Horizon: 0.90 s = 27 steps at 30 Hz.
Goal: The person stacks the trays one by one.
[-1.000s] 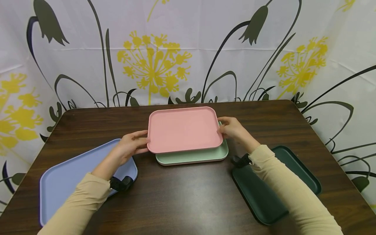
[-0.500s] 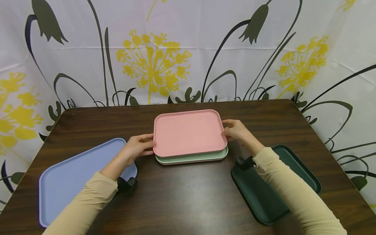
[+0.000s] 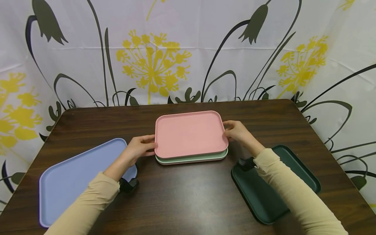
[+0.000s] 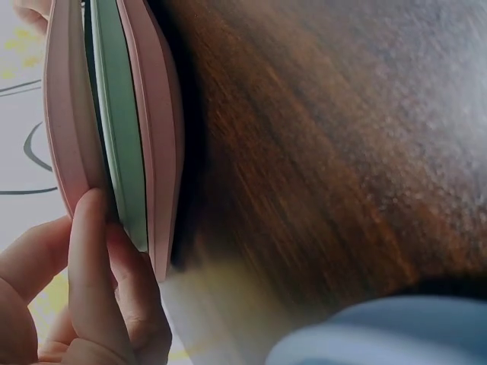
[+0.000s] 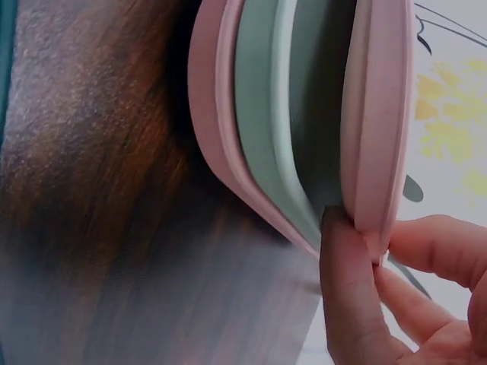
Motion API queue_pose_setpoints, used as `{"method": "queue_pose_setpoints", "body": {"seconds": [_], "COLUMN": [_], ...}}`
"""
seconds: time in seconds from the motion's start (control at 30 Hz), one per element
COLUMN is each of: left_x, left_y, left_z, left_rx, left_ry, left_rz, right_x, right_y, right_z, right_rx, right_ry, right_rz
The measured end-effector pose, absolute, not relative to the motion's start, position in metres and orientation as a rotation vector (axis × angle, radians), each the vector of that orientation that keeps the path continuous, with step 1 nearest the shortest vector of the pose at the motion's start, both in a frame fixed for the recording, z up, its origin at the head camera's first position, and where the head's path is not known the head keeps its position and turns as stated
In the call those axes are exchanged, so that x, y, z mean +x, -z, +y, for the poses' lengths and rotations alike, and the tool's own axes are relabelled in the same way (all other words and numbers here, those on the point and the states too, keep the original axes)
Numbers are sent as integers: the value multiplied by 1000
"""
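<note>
The upper pink tray (image 3: 190,134) is positioned at the middle of the counter (image 3: 182,202), directly above the green tray (image 3: 192,159), with a gap between the two visible in both wrist views. The green tray rests on a lower pink tray (image 5: 209,99). The left hand (image 3: 139,147) pinches the upper pink tray at its left end; the right hand (image 3: 236,133) pinches its right end. Obstruction: in the right wrist view, one digit of the right hand occupies the gap side, beneath the upper pink tray.

Surrounding items: a blue tray (image 3: 76,179) lies to the left, partly covered by the left sleeve (image 3: 88,202). A dark green tray (image 3: 255,189) lies to the right, crossed by the right sleeve (image 3: 293,189). A patterned curtain (image 3: 205,19) hangs behind the far edge of the counter.
</note>
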<state>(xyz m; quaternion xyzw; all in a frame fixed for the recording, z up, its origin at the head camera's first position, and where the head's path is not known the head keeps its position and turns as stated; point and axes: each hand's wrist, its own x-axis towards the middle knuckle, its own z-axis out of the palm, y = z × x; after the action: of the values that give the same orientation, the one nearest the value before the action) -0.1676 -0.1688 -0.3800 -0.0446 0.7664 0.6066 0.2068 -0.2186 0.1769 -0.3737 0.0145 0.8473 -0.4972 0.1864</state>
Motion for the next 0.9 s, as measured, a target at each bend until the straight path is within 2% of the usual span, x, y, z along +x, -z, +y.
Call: {"method": "queue_pose_setpoints", "body": {"seconds": [0.53, 0.9], "left_x": [-167, -164], "left_y": [383, 383], "left_z": [-168, -166], "left_rx": [-152, -80], "left_ry": [-1676, -1543], "left_rz": [2140, 2311], "right_x": [-217, -217], "right_y": [375, 379], "right_z": [177, 180], "right_rx": [73, 55], "right_ry": [1345, 1327], "right_rz": [2403, 2384]}}
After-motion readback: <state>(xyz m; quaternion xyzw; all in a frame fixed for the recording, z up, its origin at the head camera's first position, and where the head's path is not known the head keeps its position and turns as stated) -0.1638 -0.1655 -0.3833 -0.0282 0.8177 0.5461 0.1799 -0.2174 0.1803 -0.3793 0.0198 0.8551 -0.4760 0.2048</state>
